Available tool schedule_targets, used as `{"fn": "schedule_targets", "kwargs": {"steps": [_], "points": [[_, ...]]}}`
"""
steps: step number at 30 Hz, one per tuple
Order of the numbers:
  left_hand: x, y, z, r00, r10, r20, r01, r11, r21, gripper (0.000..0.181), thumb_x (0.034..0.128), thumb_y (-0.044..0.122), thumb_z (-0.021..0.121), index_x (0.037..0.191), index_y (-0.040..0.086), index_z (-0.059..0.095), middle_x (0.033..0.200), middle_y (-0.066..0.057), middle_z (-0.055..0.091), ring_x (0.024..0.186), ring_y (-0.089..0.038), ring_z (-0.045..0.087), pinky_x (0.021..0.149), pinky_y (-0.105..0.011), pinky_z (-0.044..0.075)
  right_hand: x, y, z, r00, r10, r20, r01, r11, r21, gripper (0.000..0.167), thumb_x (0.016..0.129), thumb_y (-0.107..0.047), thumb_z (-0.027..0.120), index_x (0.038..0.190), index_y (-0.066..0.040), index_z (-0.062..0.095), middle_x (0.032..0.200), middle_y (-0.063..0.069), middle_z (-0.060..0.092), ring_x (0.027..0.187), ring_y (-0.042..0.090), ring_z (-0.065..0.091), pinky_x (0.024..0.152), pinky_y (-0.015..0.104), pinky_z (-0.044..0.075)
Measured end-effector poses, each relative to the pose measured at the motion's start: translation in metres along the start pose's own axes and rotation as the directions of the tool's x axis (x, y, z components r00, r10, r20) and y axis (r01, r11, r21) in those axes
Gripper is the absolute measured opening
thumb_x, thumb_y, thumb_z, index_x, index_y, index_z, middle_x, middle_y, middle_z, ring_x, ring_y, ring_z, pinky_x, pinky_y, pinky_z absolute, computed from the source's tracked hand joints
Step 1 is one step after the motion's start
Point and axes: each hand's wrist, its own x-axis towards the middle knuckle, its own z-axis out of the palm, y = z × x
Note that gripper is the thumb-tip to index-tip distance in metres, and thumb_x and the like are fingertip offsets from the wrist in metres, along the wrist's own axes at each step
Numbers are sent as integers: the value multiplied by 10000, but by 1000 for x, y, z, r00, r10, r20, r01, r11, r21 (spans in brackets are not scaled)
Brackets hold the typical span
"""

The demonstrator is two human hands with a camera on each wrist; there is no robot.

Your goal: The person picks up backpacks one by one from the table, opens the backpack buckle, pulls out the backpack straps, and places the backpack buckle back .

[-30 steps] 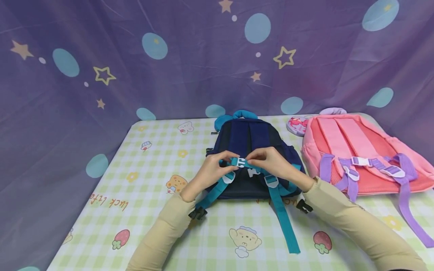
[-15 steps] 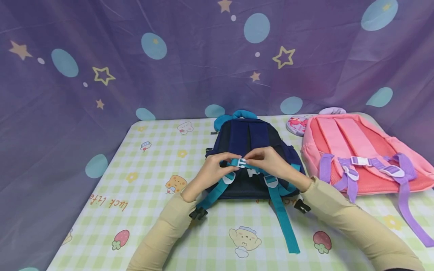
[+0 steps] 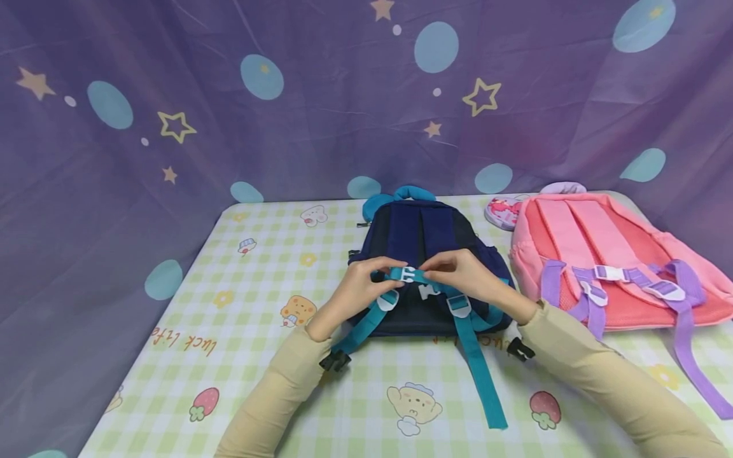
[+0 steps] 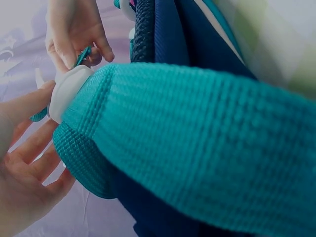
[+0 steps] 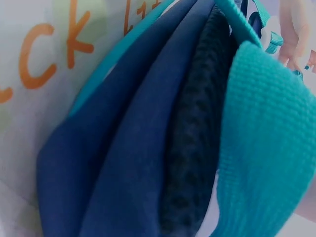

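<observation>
"What has moved?"
"The right hand (image 3: 465, 275) has shifted slightly rightward, and more teal strap (image 3: 418, 276) now shows between its fingertips and the white buckle (image 3: 407, 274)."
"Anything else?"
"Its sleeve (image 3: 595, 362) and the black clip (image 3: 520, 349) just beside it have moved the same way."

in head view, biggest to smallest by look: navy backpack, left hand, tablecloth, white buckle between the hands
1. Tablecloth
2. Navy backpack, even partly covered
3. Left hand
4. White buckle
</observation>
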Motion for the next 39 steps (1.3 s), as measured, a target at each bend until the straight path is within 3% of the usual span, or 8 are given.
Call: {"fn": "schedule_targets", "kwargs": {"steps": [11,20,26,39], "points": [[0,1,1,1000,-13,-4,13,1000,-6,279,828,48,705,1104,23,677,1005,-105,692,829,-199,640,691,-267,521,-2,-1,-1,1000,-1,-15,1,1000,6,185,916,-91,607,1044,10,696,991,139,689,779,219,642,699,332,524],[0,2,3,1000,-23,-8,23,1000,-5,274,813,48,720,1083,24,679,987,-93,693,813,-173,629,663,-248,505,1,-4,2,1000,-16,-24,17,1000,26,177,916,-57,597,1040,24,694,998,162,684,818,255,654,725,343,535],[0,3,4,1000,-25,-8,25,1000,-10,267,813,42,719,1075,15,675,1010,-107,690,855,-188,655,693,-243,521,2,-8,4,1000,-22,-20,22,999,37,183,914,-61,600,1049,26,689,993,161,687,822,233,658,732,363,538],[1,4,5,1000,-12,-13,12,1000,-17,253,809,31,719,1057,3,679,1022,-118,691,921,-217,667,761,-278,537,5,-12,6,1000,-24,-18,25,999,48,187,913,-68,604,1055,22,686,967,152,690,773,315,643,672,363,534]]}}
